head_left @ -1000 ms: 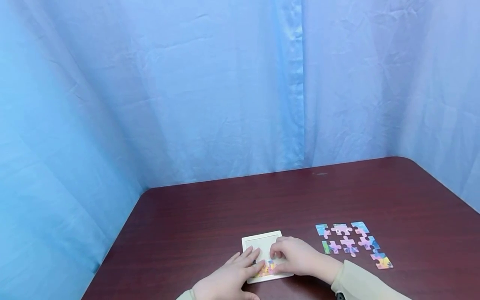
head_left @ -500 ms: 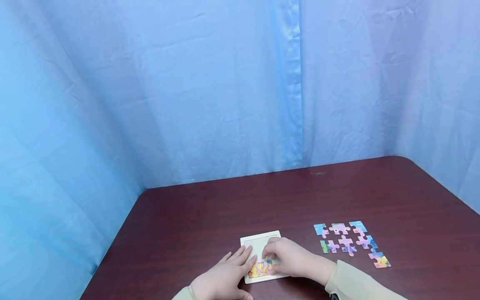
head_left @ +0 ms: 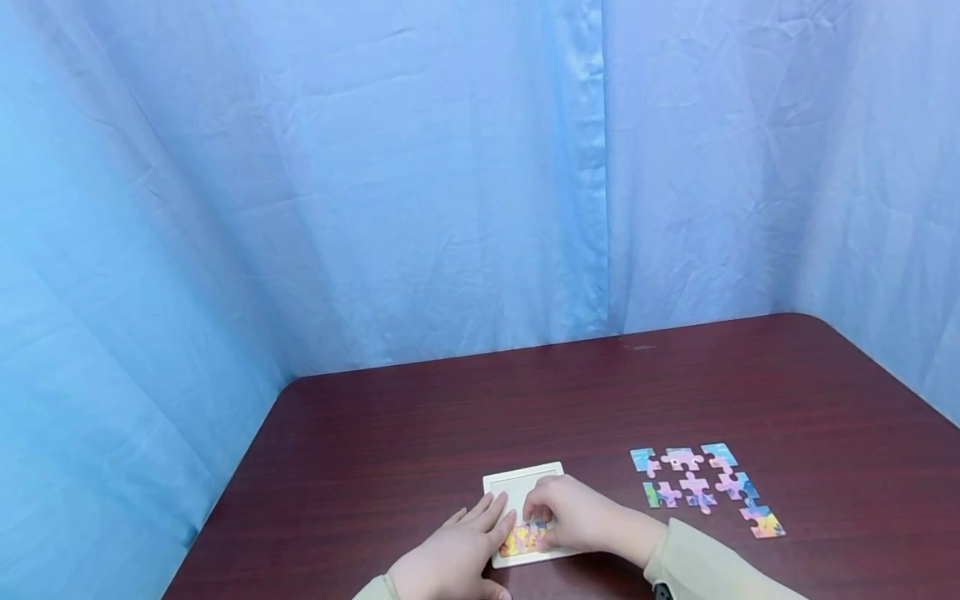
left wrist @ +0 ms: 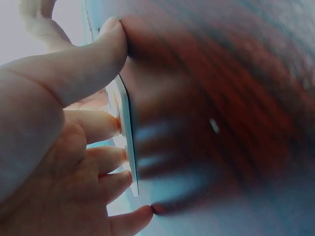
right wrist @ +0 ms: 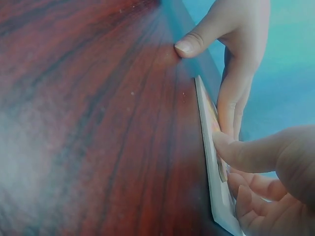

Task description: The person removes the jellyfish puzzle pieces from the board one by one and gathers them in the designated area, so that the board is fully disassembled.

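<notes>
A white puzzle tray [head_left: 501, 485] lies on the table before me, with joined yellow and pink jigsaw pieces [head_left: 517, 542] along its near side. Spread and nearly straight, the fingers of my left hand [head_left: 452, 557] rest on the tray's left part; its thumb [left wrist: 101, 51] touches the table. My right hand [head_left: 588, 512] is over the tray's near right corner with curled fingers. In the right wrist view, its thumb and fingers pinch a jigsaw piece [right wrist: 223, 173] whose edge stands slightly above the tray. The hand hides most of that piece.
To the right of the tray, several loose pink, blue and yellow jigsaw pieces [head_left: 693, 485] lie spread on the dark red table [head_left: 420, 433]. Blue curtains [head_left: 450, 208] hang behind the table and along both sides.
My right hand has shifted slightly left over the tray, its fingers more curled. The left fingers have drawn back a little, showing more of the yellow pieces.
</notes>
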`<state>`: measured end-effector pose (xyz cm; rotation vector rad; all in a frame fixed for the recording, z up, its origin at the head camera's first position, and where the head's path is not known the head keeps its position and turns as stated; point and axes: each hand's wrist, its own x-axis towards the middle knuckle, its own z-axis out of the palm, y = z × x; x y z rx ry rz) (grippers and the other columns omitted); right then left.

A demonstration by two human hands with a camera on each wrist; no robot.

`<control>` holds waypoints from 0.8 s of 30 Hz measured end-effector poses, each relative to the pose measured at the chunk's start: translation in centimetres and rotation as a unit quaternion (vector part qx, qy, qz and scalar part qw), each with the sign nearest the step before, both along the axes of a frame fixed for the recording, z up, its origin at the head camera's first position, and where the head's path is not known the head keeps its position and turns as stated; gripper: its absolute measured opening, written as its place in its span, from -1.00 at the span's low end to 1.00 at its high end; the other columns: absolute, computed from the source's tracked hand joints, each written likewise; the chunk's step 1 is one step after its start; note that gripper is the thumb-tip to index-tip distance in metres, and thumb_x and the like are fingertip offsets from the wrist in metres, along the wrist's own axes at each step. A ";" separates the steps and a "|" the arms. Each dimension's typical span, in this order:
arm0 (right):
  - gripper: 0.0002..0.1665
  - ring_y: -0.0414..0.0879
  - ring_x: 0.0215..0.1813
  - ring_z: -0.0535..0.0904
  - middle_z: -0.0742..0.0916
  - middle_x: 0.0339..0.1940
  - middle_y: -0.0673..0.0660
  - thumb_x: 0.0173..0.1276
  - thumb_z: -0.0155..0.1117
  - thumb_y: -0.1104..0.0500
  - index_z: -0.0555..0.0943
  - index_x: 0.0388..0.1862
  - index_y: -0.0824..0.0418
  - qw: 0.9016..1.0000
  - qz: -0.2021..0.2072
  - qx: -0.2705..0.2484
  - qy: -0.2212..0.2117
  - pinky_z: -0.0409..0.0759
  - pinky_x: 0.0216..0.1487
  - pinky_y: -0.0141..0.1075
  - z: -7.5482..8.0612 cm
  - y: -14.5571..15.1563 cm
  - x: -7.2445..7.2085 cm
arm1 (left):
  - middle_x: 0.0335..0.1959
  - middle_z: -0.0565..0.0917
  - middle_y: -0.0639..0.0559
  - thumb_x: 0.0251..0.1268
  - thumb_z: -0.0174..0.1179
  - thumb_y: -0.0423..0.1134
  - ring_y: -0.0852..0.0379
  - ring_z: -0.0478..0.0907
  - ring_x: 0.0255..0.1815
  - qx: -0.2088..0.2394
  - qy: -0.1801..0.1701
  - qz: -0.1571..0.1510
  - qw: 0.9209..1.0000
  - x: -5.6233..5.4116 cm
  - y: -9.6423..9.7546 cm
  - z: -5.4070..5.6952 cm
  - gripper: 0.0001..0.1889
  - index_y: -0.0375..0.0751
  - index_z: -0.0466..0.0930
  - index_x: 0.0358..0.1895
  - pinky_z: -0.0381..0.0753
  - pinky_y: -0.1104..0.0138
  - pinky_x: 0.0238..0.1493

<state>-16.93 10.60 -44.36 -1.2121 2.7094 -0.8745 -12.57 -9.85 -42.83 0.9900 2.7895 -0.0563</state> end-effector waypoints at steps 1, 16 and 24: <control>-0.72 -0.40 -0.45 0.35 0.53 -0.56 -0.12 -0.20 0.52 0.33 0.63 -0.49 0.12 1.000 0.002 0.001 -0.001 0.41 -0.39 -0.51 0.0 0.0 0.0 | 0.45 0.23 -0.10 -0.02 0.32 0.22 0.01 0.18 0.46 -0.002 0.004 -0.003 1.000 0.0 0.0 0.0 -0.11 -0.11 0.29 0.39 0.41 0.10 0.25; -0.72 -0.41 -0.44 0.31 0.49 -0.56 -0.15 -0.18 0.50 0.34 0.67 -0.42 0.14 1.000 0.007 0.009 -0.020 0.39 -0.37 -0.52 0.0 -0.2 0.3 | 0.42 0.29 -0.07 -0.04 0.33 0.23 0.05 0.22 0.44 -0.014 0.039 -0.022 0.999 0.1 -0.2 -0.4 -0.13 -0.09 0.33 0.37 0.45 0.13 0.21; -0.69 -0.41 -0.41 0.33 0.50 -0.51 -0.15 -0.18 0.48 0.34 0.71 -0.35 0.13 1.000 0.005 0.005 -0.020 0.41 -0.34 -0.51 -0.3 0.0 0.3 | 0.42 0.29 -0.07 -0.03 0.33 0.23 0.04 0.22 0.44 -0.012 0.045 -0.024 0.999 0.0 -0.2 -0.5 -0.14 -0.09 0.33 0.37 0.46 0.14 0.21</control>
